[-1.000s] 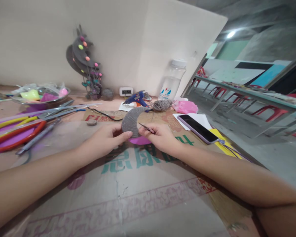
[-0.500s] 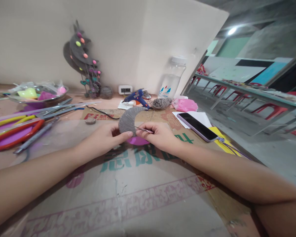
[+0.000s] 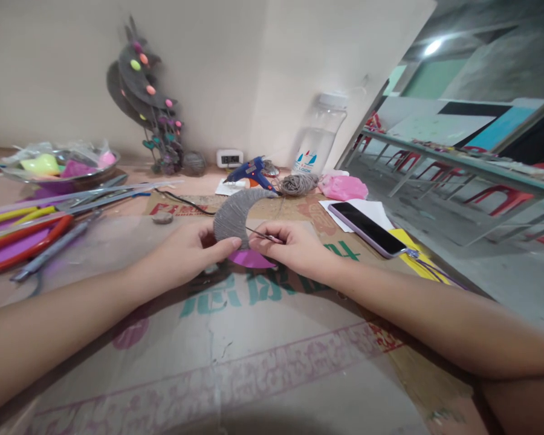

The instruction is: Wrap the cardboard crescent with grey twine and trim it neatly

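The crescent (image 3: 231, 217) has been shifted slightly leftward, before the glue gun (image 3: 254, 171). Closely wrapped in grey, purple at its lower tip (image 3: 252, 260), it is pinched by the left hand (image 3: 204, 248); a dark strand (image 3: 256, 232) is gripped by the right hand (image 3: 294, 244).

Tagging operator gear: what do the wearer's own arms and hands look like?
Bare, ungloved left hand and right hand. Bare left forearm and right forearm, tapering to the wrists; no sleeve, watch, bracelet or marking shows. Fingers partly hidden, so rings can't be ruled out.

left hand (image 3: 199, 244): grips grey crescent (image 3: 232, 219) | right hand (image 3: 294, 244): pinches thin strand (image 3: 256, 232)
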Demonstrator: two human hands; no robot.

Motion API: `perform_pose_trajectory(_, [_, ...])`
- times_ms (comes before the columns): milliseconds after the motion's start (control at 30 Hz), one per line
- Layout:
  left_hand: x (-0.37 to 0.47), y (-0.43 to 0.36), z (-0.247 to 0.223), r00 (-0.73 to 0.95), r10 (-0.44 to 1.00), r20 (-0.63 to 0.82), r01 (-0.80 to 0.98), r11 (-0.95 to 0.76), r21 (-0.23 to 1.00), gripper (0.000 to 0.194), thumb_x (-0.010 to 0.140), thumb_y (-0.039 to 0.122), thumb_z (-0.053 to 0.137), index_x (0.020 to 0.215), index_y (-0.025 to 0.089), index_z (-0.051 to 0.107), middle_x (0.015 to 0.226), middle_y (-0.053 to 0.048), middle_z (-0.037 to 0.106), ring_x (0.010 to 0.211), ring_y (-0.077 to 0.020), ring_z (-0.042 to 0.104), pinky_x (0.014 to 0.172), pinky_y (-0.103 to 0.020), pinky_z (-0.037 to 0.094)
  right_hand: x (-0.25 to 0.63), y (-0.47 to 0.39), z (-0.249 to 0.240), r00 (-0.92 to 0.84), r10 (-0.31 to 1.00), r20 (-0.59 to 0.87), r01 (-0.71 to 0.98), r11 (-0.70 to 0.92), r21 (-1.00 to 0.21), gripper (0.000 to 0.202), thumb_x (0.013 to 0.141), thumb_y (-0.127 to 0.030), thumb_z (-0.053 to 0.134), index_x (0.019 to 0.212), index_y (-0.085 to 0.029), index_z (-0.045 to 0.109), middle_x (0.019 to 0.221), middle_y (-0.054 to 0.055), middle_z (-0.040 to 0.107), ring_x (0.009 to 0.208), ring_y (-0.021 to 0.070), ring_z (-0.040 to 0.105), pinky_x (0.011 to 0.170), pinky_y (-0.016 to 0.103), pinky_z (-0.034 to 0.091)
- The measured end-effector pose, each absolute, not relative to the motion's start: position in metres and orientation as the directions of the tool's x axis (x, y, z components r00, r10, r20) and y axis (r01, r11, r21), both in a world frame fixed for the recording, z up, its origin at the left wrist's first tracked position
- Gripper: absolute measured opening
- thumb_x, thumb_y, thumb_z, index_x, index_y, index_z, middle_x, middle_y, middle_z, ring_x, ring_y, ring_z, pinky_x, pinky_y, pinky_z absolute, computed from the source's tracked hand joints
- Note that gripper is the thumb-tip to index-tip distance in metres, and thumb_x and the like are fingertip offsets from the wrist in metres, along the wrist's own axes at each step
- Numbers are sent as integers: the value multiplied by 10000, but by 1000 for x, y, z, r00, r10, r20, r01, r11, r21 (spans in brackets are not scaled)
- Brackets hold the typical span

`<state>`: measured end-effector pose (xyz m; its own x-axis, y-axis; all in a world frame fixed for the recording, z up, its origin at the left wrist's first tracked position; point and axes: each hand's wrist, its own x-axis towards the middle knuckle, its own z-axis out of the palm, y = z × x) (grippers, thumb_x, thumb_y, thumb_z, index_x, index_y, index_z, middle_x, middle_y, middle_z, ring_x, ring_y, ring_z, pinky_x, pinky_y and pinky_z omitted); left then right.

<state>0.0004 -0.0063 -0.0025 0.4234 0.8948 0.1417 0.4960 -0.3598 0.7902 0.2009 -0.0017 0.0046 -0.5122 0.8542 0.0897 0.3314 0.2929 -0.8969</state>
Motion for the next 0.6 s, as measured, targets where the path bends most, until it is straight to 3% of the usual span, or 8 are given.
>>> perform_pose_trajectory(200, [2,-10,-2,462,871,168,486,-406,774,243,800,402,540,897,191,611,816,0,631,736,-163,566,608,-239,439,199,-3,0,-529,841,113,337,330,-882,205,811,-342,542,754,-153,596,646,-35,485,568,63,417,524,187,343])
perform_pose_trajectory(333, [2,-9,-2,421,893,156,458,-358,814,205,791,379,548,832,185,599,755,12,607,678,-145,552,573,-223,431,203,-3,3,-562,806,184,305,409,-860,190,834,-328,515,870,-155,584,722,-18,543,608,72,476,552,188,390])
perform_pose_trajectory(467, [1,-6,-4,384,912,144,418,-311,853,173,791,334,523,721,179,559,650,22,551,612,-133,518,540,-222,410,215,3,6,-579,719,384,375,653,-658,289,871,-366,482,1053,-158,566,958,50,626,837,139,572,713,255,453])
perform_pose_trajectory(600, [1,-5,-3,358,928,101,378,-243,893,190,775,310,511,634,183,514,603,23,535,577,-129,508,530,-229,412,224,8,5,-572,663,484,523,749,-407,287,913,-324,427,1114,-187,579,983,55,637,895,161,573,794,300,439])
